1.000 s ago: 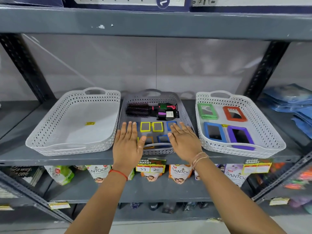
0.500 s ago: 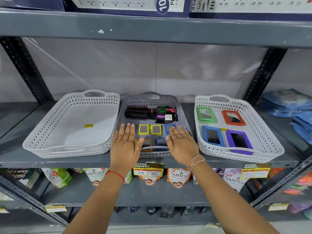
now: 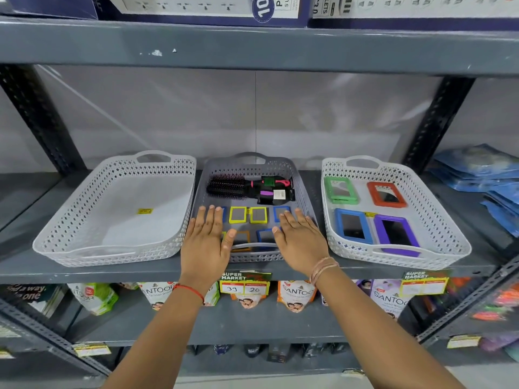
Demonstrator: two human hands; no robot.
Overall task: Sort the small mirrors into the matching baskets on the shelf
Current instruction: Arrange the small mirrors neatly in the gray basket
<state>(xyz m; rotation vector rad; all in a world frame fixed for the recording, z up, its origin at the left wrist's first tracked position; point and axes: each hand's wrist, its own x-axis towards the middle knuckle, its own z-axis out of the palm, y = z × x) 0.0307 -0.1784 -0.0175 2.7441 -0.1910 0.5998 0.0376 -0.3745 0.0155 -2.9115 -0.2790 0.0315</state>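
Three baskets stand on the grey shelf. The middle grey basket (image 3: 303,189) holds several small framed mirrors, among them two yellow mirrors (image 3: 238,215), a blue mirror (image 3: 265,236) and an orange mirror (image 3: 243,238). My left hand (image 3: 206,242) hovers flat over the basket's front left with fingers apart, holding nothing. Flat and empty as well, my right hand (image 3: 300,240) is over the front right. Both hands cover some of the small mirrors. The white basket on the left (image 3: 67,228) holds only a yellow sticker. The white basket on the right (image 3: 441,217) holds larger green, red, blue and purple mirrors.
Black hairbrushes (image 3: 238,188) lie at the back of the grey basket. Blue packets (image 3: 483,175) are stacked at the far right of the shelf. An upper shelf beam (image 3: 252,46) runs overhead. Soap packs and price tags (image 3: 244,284) sit on and under the shelf's front edge.
The view has tilted up a little, so the shelf sits lower in the frame. Both hands stay flat over the front of the grey basket, nearly unmoved relative to it.
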